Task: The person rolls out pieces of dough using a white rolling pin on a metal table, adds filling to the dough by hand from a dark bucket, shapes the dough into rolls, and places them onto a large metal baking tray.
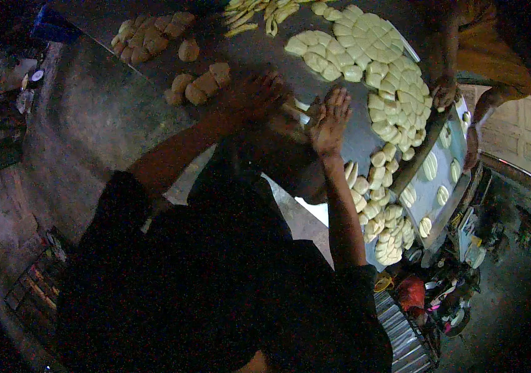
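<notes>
Pieces (302,106), small and pale, lie between left fingers (270,83) and right fingers (339,101).

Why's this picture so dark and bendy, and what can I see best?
In the head view, the rim is black and straight edges curve, fisheye-style; dim light leaves the shirt nearly featureless and grainy; the left hand is murky, the right hand clearer; a white patch glares; the pale dough shows best.

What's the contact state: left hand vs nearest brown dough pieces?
Cannot tell. The head view shows the left hand close beside the brown dough pieces, but shadow blurs its edge; neither contact nor gap is plain.
</notes>
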Demonstrator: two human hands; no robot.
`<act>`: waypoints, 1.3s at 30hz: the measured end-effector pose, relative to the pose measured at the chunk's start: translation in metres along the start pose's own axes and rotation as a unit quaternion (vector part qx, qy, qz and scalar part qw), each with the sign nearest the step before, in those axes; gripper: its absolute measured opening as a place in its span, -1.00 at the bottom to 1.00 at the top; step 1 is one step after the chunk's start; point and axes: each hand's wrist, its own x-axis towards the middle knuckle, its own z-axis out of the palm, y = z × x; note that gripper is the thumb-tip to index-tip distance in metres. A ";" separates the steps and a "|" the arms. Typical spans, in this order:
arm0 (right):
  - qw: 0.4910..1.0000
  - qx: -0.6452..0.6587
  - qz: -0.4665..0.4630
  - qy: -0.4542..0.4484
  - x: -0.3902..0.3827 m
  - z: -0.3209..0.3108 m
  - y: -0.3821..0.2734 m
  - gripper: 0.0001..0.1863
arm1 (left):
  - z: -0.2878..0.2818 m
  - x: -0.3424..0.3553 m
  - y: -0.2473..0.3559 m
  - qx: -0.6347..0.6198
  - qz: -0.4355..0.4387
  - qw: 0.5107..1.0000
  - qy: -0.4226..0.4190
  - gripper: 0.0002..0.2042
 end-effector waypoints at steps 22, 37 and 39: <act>0.993 -0.012 0.112 -0.020 0.043 0.006 0.020 -0.25 | 0.002 0.022 0.023 -0.102 -0.137 0.985 -0.013 -0.65; 0.991 -0.085 0.105 -0.004 -0.054 -0.013 -0.030 -0.26 | -0.060 -0.022 0.091 -0.027 -0.290 0.956 -0.024 -0.39; 0.990 -0.066 0.120 -0.014 -0.060 -0.017 -0.041 -0.29 | -0.052 -0.032 0.094 -0.027 -0.290 0.956 -0.037 -0.40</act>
